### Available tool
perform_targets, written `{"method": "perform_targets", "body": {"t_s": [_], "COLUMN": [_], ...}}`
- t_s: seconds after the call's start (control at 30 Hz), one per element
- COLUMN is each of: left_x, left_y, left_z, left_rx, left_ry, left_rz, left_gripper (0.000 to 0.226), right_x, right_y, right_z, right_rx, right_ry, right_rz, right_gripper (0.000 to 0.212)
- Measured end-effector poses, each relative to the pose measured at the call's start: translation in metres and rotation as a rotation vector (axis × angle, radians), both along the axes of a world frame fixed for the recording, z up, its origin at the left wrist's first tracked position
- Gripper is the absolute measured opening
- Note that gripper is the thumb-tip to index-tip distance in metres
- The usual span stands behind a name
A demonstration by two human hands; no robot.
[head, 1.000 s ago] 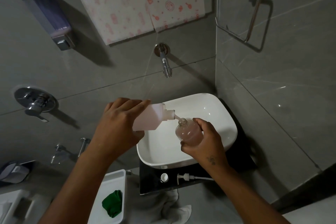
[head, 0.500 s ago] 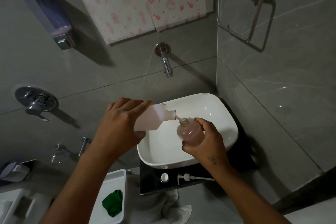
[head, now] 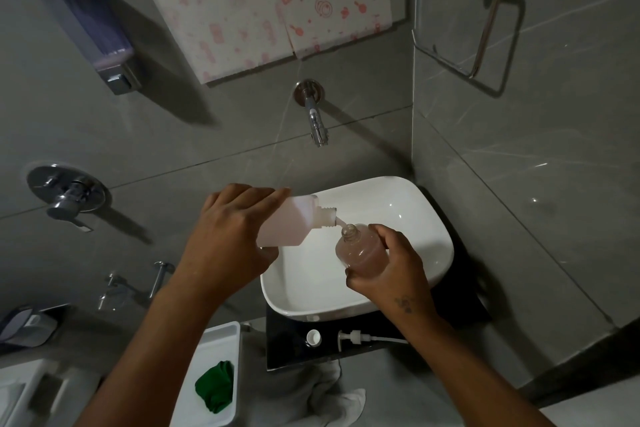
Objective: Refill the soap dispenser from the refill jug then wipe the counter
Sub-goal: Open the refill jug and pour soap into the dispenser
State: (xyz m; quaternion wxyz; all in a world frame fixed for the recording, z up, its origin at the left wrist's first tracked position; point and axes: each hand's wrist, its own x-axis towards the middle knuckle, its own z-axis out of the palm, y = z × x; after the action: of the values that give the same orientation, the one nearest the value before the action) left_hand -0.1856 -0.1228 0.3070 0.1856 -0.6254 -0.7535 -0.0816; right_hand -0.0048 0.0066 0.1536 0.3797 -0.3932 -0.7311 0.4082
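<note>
Jug (head: 294, 220) left of dispenser (head: 362, 250), above basin (head: 433, 218)

Grey tiled walls. Tap (head: 316, 121) juts from the back wall above a white basin (head: 419, 218). Patterned paper (head: 266, 0), white with pink marks, hangs above the tap in two sheets side by side. Wall dispenser (head: 100, 38), purple-tinted with a chrome base, at upper left. Chrome mixer valve (head: 67, 196) lower on the same wall, left of the basin. Towel ring (head: 485, 14) on the right wall, empty-handed. White tray (head: 221, 336) at lower left with a green cloth (head: 215, 386) inside it. Pale cloth (head: 332, 395) hangs below the basin's front edge. Small chrome hooks (head: 138, 282) between valve and tray.
</note>
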Motion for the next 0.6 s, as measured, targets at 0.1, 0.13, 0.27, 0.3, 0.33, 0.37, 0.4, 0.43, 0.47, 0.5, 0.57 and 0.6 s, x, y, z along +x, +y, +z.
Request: {"method": "perform_targets", "body": {"t_s": [0.1,0.13,0.27,0.3,0.33,0.37,0.4,0.43,0.47,0.5,0.57,0.6], "left_x": [0.0006,0.0009,0.0017,0.0019,0.0021,0.0022,0.0023,0.0024,0.0025,0.0025,0.0026,0.0027], "left_y": [0.0010,0.0011,0.0021,0.0023,0.0024,0.0025,0.0024,0.0025,0.0023,0.0024,0.0021,0.0021], "left_z": [-0.0005,-0.0005,-0.0003,-0.0003,-0.0005,-0.0006,-0.0007,-0.0008,-0.0009,-0.0011,-0.0015,-0.0016], "left_rx": [-0.009,-0.010,-0.012,-0.015,-0.017,-0.018,-0.019,-0.018,-0.017,-0.016,-0.016,-0.017], "left_ry": [0.002,0.002,0.004,0.005,0.005,0.006,0.007,0.009,0.011,0.013,0.015,0.017], "left_rz": [0.000,0.001,0.001,0.001,0.001,0.002,0.002,0.002,0.000,-0.001,-0.002,-0.002], "left_gripper": [0.093,0.093,0.092,0.092,0.092,0.092,0.092,0.092,0.092,0.092,0.092,0.092], "right_x": [-0.0003,-0.0004,-0.0010,-0.0010,-0.0011,-0.0010,-0.0008,-0.0007,-0.0006,-0.0004,0.0001,0.0004], "right_y": [0.0009,0.0011,0.0018,0.0019,0.0019,0.0019,0.0020,0.0020,0.0020,0.0020,0.0020,0.0020], "right_z": [-0.0013,-0.0016,-0.0015,-0.0013,-0.0013,-0.0013,-0.0014,-0.0014,-0.0015,-0.0014,-0.0011,-0.0009], "right_rx": [0.003,0.003,-0.002,-0.002,-0.002,-0.002,-0.003,-0.004,-0.004,-0.004,0.000,0.003], "right_ry": [-0.002,0.000,-0.006,-0.007,-0.007,-0.007,-0.008,-0.008,-0.009,-0.010,-0.011,-0.012], "right_rz": [0.000,0.001,-0.002,-0.001,0.000,-0.001,-0.003,-0.007,-0.010,-0.012,-0.011,-0.011], "right_gripper": [0.077,0.077,0.078,0.078,0.079,0.079,0.079,0.079,0.079,0.078,0.078,0.078]}}
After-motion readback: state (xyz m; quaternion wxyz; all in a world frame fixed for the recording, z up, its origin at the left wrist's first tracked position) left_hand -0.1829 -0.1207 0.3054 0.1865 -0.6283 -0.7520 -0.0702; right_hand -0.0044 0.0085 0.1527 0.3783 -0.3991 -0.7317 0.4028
